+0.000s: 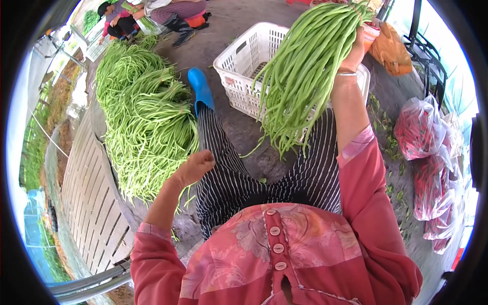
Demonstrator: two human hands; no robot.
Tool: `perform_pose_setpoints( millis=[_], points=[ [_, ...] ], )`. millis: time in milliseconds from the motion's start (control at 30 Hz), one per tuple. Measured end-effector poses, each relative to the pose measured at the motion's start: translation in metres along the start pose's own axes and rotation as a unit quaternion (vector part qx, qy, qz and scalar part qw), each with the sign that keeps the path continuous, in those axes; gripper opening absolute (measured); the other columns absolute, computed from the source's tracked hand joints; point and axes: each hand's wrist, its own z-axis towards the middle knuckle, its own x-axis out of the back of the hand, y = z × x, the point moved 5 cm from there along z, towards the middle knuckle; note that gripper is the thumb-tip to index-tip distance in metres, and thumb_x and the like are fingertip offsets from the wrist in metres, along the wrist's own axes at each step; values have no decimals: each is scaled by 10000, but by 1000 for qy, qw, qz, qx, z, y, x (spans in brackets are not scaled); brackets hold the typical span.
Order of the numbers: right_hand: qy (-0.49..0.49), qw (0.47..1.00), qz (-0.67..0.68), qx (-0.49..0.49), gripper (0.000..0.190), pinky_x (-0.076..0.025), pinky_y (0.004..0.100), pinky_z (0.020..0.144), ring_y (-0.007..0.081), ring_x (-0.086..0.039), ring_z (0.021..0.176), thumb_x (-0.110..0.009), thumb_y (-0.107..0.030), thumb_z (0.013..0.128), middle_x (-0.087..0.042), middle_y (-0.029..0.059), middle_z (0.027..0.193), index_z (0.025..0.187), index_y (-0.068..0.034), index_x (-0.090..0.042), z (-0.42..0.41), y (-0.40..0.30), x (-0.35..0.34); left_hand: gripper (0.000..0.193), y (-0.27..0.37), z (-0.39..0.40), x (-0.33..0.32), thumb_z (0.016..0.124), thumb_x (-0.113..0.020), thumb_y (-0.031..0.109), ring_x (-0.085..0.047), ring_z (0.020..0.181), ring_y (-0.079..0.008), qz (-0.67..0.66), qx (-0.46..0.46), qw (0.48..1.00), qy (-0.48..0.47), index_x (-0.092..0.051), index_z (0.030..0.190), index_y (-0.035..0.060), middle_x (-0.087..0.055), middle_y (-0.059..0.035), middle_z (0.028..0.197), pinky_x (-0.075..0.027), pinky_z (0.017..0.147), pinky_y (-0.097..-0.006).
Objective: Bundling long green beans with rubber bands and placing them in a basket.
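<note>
My right hand grips a large bunch of green yardlong beans near its banded end, at the upper right. The loose ends hang down over my right thigh and hide part of the white plastic crate. Curled beside my left thigh, my left hand shows nothing in its fingers. Just beyond it lies a big heap of yardlong beans on the ground, some of them in bunches tied with reddish bands.
Two people work with beans at the upper left. Clear plastic bags of red produce line the right side, near an orange-brown bag and a black metal frame. A slatted board lies at left.
</note>
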Motion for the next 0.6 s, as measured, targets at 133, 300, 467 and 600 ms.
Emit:
perform_pose_setpoints(
  millis=[133, 300, 467, 600],
  points=[
    [-22, 999, 17, -23, 435, -495, 421, 896, 287, -610, 1002, -398, -402, 983, -641, 102, 1103, 1151, -53, -595, -1, 1, 5, 140, 15, -33, -6, 874, -586, 159, -479, 716, -124, -107, 28, 987, -113, -567, 896, 22, -521, -14, 750, -428, 646, -299],
    [-164, 971, 121, -122, 538, -432, 491, 1001, 348, -557, 1133, -379, -471, 978, -576, 151, 1255, 1290, -54, -514, -12, 5, -20, 96, 25, -60, -17, 882, -570, 132, -451, 707, -75, -96, 99, 973, -185, -571, 875, 36, -505, 27, 750, -399, 617, -252],
    [-62, 993, 87, -50, 488, -514, 415, 879, 295, -626, 983, -444, -488, 943, -652, 123, 1068, 1093, -58, -620, -12, 6, -34, 94, 56, -63, -13, 876, -601, 120, -464, 679, -72, -188, 68, 953, -229, -596, 879, 26, -515, 39, 725, -396, 597, -238],
    [-13, 999, 21, -26, 435, -534, 412, 815, 285, -641, 895, -463, -443, 944, -665, 116, 1007, 1069, -65, -638, -8, -1, -35, 106, 68, -42, -8, 890, -604, 139, -551, 699, -80, -78, 122, 954, -264, -609, 899, 34, -559, 15, 722, -451, 614, -266]
  ],
)
